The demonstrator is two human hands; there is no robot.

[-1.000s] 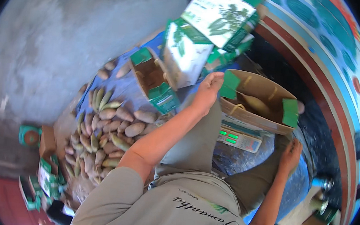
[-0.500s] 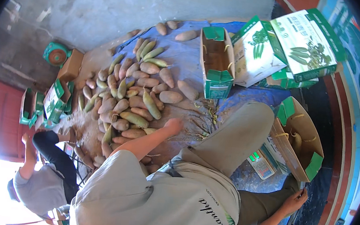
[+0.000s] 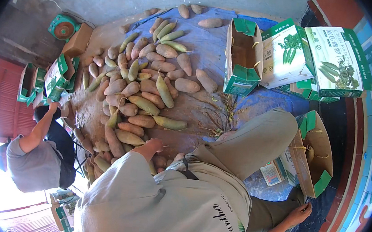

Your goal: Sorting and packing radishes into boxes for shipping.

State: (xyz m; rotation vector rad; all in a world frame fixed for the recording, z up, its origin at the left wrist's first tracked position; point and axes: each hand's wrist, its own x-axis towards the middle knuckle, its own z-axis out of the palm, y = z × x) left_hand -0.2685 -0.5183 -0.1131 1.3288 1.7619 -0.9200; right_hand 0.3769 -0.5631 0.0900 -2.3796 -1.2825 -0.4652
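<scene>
Green radishes (image 3: pixel 170 123) and many soil-brown ones (image 3: pixel 187 85) lie heaped on the floor and blue sheet, left of my legs. Low over the near side of this heap is my left hand (image 3: pixel 156 145); its fingers are small and partly hidden, so I cannot tell what is in them. My right hand (image 3: pixel 298 214) rests by my lower leg, below an open carton (image 3: pixel 297 165), fingers loosely apart and nothing visible in them. Inside that carton lies a radish (image 3: pixel 310 154). A digital scale (image 3: pixel 272 173) sits between my legs and the carton, partly covered.
Beyond my knee stand an open green-and-brown carton (image 3: pixel 244 54) and printed white-and-green cartons (image 3: pixel 288 56). At the left a co-worker (image 3: pixel 38 160) sits bent near more cartons (image 3: pixel 57 77). A green round device (image 3: pixel 63 28) is by the wall. Root scraps (image 3: pixel 222 110) litter the sheet.
My left hand has drawn back toward my body, uncovering a green radish. My right hand has lowered slightly from the carton. The view has shifted, and the co-worker has reached toward the cartons.
</scene>
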